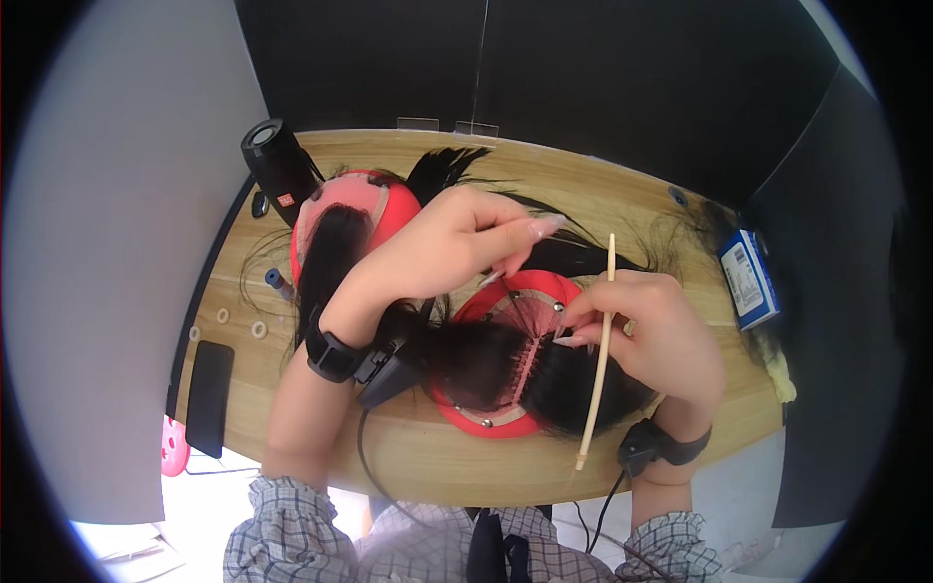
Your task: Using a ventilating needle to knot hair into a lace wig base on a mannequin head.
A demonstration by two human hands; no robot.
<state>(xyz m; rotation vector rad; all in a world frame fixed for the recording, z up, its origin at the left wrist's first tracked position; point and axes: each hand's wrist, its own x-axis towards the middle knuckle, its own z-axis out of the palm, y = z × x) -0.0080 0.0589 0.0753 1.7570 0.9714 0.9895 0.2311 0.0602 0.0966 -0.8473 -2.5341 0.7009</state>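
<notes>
Black hair (476, 364), partly behind 1 stick (597, 389), lies between speaker (274, 167) and box (748, 282).

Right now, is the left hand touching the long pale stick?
No, the pale stick crosses the right hand, and the left hand is clearly apart from it.

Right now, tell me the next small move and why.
Probably draw the left hand gently upward: a thin dark strand seems to run from its fingertips toward the round red cap with pink mesh, while the right hand, a slim pale stick across it, has fingertips near the pink stitched seam.
</notes>
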